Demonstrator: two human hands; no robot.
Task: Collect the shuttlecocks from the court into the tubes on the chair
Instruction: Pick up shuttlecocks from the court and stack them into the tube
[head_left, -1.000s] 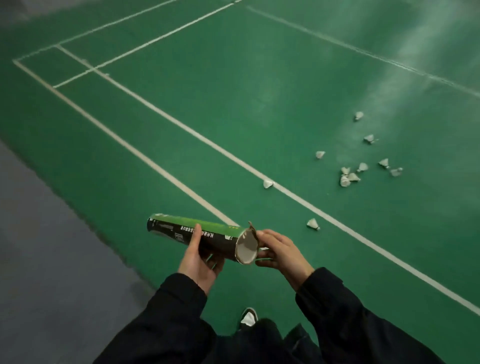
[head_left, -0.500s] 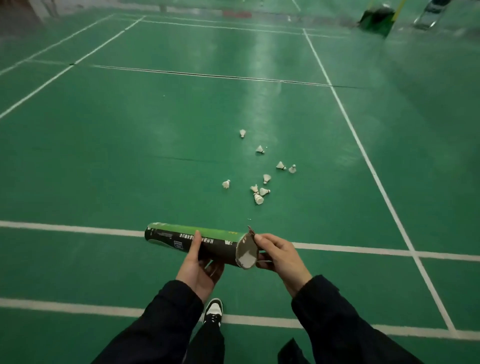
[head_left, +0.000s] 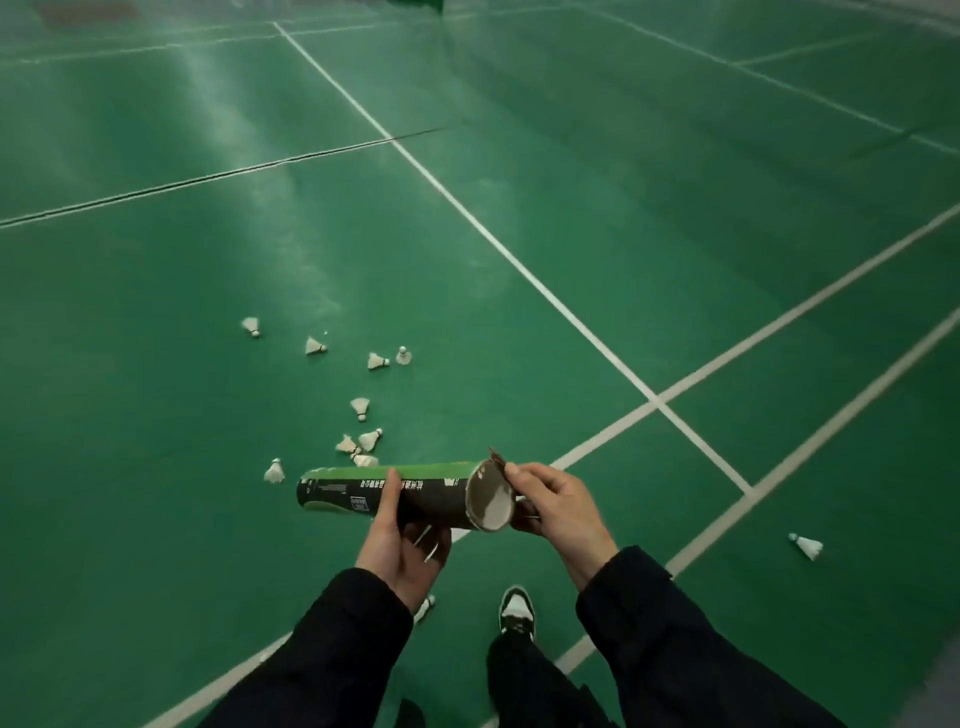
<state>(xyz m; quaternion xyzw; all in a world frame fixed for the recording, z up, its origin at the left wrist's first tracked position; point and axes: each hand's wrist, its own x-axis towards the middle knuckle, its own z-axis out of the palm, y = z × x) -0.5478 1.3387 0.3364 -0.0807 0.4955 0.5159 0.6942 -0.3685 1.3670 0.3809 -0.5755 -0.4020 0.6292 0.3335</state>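
Left hand (head_left: 400, 551) wraps the tube (head_left: 395, 493) mid-body, holding it level so its mouth faces the right hand (head_left: 556, 506), whose fingers pinch the torn rim flap, probably to keep it open for loading. Tube is black-green cardboard, frayed rim; white shuttlecocks (head_left: 363, 408) lie scattered on the green court (head_left: 156, 415) just ahead, one (head_left: 806, 545) well apart at right.

shuttlecocks (head_left: 367, 439) now nearer, just beyond the tube (head_left: 395, 491), view swung right
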